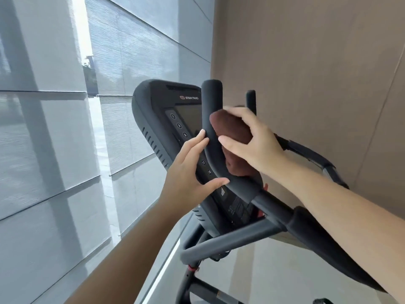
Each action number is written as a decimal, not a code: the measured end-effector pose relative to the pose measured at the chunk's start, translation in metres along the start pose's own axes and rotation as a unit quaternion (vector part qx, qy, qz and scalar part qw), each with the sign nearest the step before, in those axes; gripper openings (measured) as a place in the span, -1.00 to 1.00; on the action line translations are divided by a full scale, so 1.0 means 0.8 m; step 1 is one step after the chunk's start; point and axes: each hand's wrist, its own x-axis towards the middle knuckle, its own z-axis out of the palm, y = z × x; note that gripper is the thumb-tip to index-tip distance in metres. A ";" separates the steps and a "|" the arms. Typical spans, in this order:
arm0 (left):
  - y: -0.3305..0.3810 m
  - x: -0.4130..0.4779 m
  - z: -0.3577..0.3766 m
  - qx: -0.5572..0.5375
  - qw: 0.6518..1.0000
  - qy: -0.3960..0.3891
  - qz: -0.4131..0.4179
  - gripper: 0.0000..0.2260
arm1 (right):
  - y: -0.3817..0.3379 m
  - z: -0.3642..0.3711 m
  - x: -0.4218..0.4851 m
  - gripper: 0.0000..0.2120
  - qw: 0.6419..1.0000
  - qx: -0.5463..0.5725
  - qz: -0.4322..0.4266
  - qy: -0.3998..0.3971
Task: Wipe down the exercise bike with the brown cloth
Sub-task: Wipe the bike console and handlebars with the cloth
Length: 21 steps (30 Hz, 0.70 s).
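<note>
The exercise bike's black left handlebar horn [211, 119] curves upward in front of the dark console [157, 110]. My right hand [252, 139] is shut on the brown cloth [230, 130] and presses it against the right side of that horn. My left hand [190, 170] cups the horn from the left, fingers on its upper curve and thumb under the bend. The second horn [251, 98] stands behind my right hand, partly hidden. The bike's grey frame tubes [221, 242] run below.
A window with translucent roller shades [54, 128] fills the left side. A beige panelled wall [306, 62] stands close behind the bike on the right. The right handlebar grip [315, 156] reaches toward that wall. Pale floor [274, 270] shows beneath.
</note>
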 end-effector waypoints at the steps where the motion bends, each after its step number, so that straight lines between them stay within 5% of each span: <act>1: -0.001 0.000 0.000 -0.004 1.000 -0.001 0.001 -0.24 | 0.000 -0.006 -0.014 -0.54 0.999 -0.026 0.011 -0.042; 6: -0.014 0.002 -0.005 -0.009 0.999 -0.015 0.046 -0.27 | -0.015 -0.036 -0.041 -0.53 0.965 -0.188 0.016 -0.182; 8: -0.021 0.003 -0.009 -0.012 0.998 -0.032 0.060 -0.29 | -0.023 -0.031 -0.037 -0.52 0.972 -0.186 0.007 -0.142; 11: -0.036 0.009 -0.016 -0.008 0.996 -0.041 0.082 -0.33 | -0.027 -0.017 -0.005 -0.54 0.989 -0.138 -0.036 0.036; 14: -0.049 0.017 -0.022 -0.002 0.991 -0.053 0.123 -0.39 | -0.032 0.008 0.038 -0.59 0.970 -0.160 -0.074 0.168; 17: -0.072 0.024 -0.025 0.048 0.981 -0.047 0.180 -0.46 | -0.031 0.026 0.046 -0.57 0.958 -0.211 -0.081 0.179; 21: -0.103 0.030 -0.025 0.055 0.981 -0.045 0.182 -0.52 | -0.028 0.012 -0.006 -0.53 0.956 -0.285 -0.048 0.049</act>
